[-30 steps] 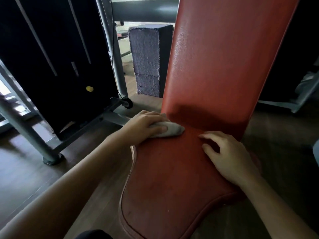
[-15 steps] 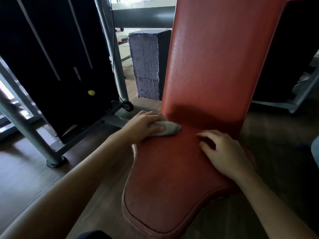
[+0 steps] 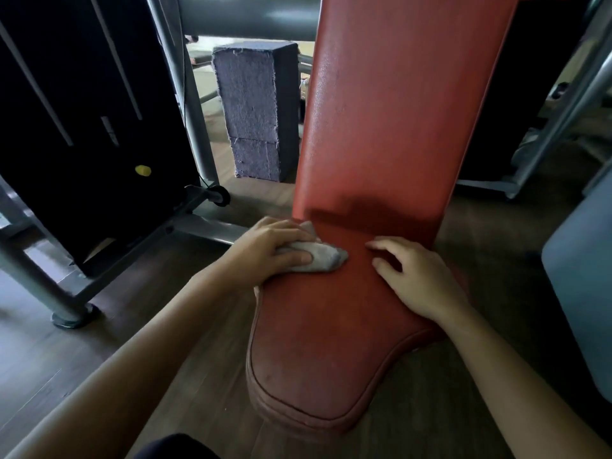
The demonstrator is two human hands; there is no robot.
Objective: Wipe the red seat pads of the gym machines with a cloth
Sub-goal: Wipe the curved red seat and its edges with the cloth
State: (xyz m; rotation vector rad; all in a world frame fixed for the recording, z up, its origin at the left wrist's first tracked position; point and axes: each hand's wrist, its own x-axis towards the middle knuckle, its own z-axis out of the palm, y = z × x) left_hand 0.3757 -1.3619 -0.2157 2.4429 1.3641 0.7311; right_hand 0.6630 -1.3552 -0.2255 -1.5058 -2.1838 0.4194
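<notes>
A red seat pad [image 3: 318, 352] lies in front of me, with a tall red back pad [image 3: 390, 111] rising behind it. My left hand [image 3: 268, 250] grips a bunched grey cloth [image 3: 319, 258] and presses it on the seat's rear left part, near the crease under the back pad. My right hand [image 3: 420, 279] rests on the seat's rear right side with its fingers spread and slightly bent, holding nothing. Both forearms reach in from the bottom of the view.
A black weight stack [image 3: 89, 120] in a grey steel frame [image 3: 36, 279] stands to the left. A grey foam block [image 3: 261, 111] stands behind, left of the back pad. Another machine's grey frame [image 3: 563, 104] is at the right, and a grey-blue pad [image 3: 583, 286] at the right edge. The floor is dark wood.
The view has tilted down slightly, so more of the seat's front shows. My left hand with the cloth has shifted a little along the seat's rear; my right hand stays put.
</notes>
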